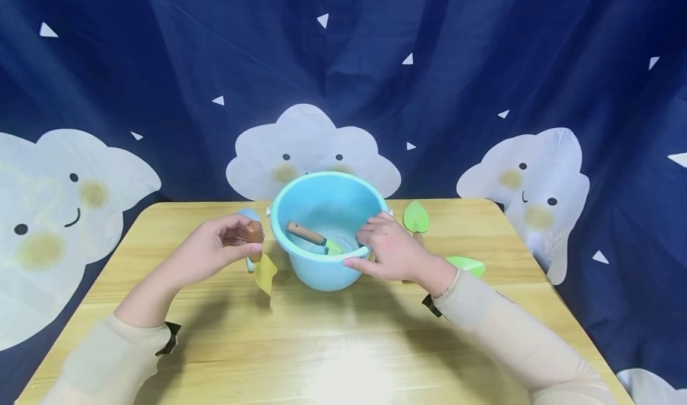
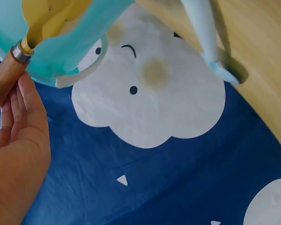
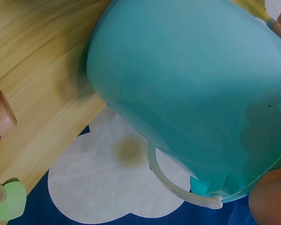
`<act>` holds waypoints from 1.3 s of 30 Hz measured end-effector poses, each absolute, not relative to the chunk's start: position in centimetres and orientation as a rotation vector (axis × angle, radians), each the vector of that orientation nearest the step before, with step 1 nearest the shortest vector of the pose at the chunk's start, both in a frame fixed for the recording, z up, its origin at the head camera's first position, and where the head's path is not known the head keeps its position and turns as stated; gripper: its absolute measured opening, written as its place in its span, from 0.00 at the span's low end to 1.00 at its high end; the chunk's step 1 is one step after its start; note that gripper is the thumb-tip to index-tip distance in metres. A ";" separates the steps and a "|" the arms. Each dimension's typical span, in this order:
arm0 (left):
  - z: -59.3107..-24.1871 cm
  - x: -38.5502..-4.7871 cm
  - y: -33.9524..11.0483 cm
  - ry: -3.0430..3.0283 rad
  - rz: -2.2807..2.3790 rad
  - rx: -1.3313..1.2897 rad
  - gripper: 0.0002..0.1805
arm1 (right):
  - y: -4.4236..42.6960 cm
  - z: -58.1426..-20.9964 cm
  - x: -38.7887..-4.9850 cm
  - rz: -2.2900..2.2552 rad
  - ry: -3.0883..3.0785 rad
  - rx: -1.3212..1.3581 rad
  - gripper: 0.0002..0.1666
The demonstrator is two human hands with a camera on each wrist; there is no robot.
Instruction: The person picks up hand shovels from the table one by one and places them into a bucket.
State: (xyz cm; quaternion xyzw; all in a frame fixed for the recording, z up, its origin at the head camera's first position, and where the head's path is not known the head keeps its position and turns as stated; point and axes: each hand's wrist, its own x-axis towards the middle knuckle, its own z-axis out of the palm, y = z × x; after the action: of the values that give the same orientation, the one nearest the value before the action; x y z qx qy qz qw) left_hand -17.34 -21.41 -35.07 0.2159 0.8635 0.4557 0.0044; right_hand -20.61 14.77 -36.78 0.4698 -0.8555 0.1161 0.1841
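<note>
Pale beige sleeves (image 1: pixel 515 342) lie nearest, behind the fingers. The left hand (image 1: pixel 212 250) has its fingers curled in, gripping the round brown wooden handle of a yellow-bladed toy spade (image 1: pixel 262 266), which points blade-down just left of a round light-blue plastic bucket (image 1: pixel 324 278). The right hand (image 1: pixel 392 250) clasps the bucket's near-right rim, fingers hooked inside, thumb outside. Left of those fingers, inside, lies a brown-handled trowel with a pale-green blade (image 1: pixel 307 234). The spade looks light and stiff; its handle should grip surely, the smooth blade less so. The bucket seems light, perhaps slightly flexible and slick along its wall, so its lip suits the fingers best.
</note>
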 end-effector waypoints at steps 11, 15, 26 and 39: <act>-32.4 -17.5 -21.5 2.726 1.433 0.689 0.15 | 14.7 -36.7 -20.7 0.326 -2.400 1.332 0.38; -31.8 -17.5 -21.6 2.723 1.452 0.716 0.14 | 14.6 -36.6 -20.7 0.316 -2.408 1.329 0.39; -29.3 -17.6 -21.4 2.742 1.477 0.743 0.13 | 14.7 -36.5 -20.6 0.339 -2.398 1.330 0.38; -26.6 -17.2 -21.7 2.822 1.484 0.649 0.12 | 14.7 -36.4 -20.5 0.328 -2.408 1.338 0.38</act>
State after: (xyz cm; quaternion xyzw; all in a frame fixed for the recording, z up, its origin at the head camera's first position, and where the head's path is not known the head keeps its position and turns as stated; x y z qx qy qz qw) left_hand -17.24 -21.67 -26.64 0.1993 0.8659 0.4554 -0.0559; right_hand -20.52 14.67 -36.39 0.4741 -0.8534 0.1161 0.1827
